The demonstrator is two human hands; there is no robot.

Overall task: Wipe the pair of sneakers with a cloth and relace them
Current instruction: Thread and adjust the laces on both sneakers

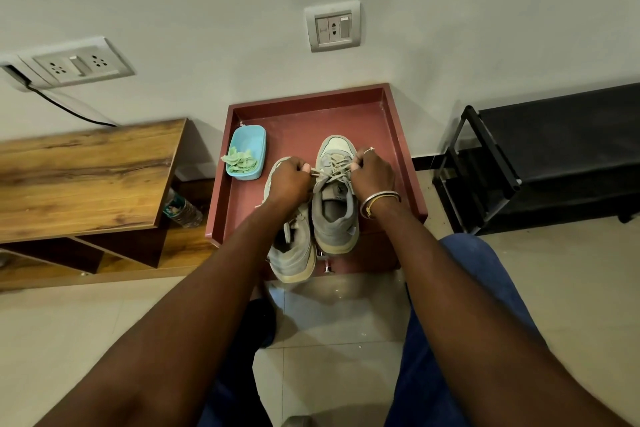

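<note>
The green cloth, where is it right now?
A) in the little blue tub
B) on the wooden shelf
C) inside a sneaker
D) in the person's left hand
A: the green cloth lies crumpled in the blue tub on the red tray, while the left hand and right hand each pull a lace end of the right-side sneaker.

We see two grey sneakers side by side, toes away: the right sneaker (335, 194) laced (lace (333, 170) pulled taut), the left sneaker (292, 246) partly hidden; green cloth (239, 159) crumpled.
</note>
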